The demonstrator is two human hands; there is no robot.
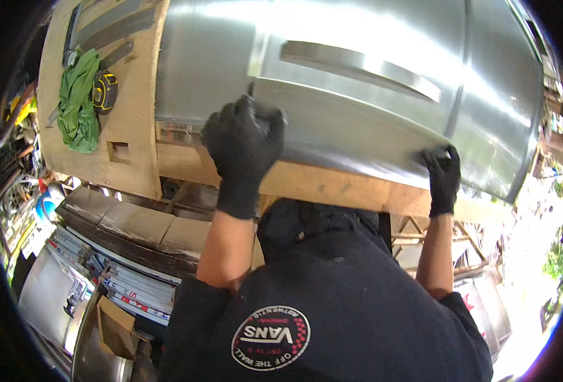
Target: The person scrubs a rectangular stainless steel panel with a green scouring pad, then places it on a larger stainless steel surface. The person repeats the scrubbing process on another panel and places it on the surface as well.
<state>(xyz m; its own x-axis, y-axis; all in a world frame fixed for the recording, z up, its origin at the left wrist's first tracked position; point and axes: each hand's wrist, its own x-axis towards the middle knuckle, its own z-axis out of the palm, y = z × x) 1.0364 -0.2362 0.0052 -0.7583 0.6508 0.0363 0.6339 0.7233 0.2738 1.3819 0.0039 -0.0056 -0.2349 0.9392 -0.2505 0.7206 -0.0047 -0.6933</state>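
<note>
My left hand [246, 137], in a black glove, is closed at the left end of a loose flat metal sheet [345, 124]. A thin dark tip rises above its fingers; whether it is a tool or a finger I cannot tell, and motion blurs the hand. In a matching glove, my right hand [444, 175] has its fingers curled at the sheet's right corner. This sheet lies on a larger shiny metal sheet [199, 70] that covers much of the worktop. Just beyond it rests a narrow, bent-looking metal strip [361, 63].
On the wooden board [135, 127] at left are a green cloth [78, 105], a black and yellow tape measure [105, 92] and flat metal bars. A wooden beam [332, 184] runs along the near edge. Lower left hold long metal profiles [135, 290] and an open cardboard box [116, 328].
</note>
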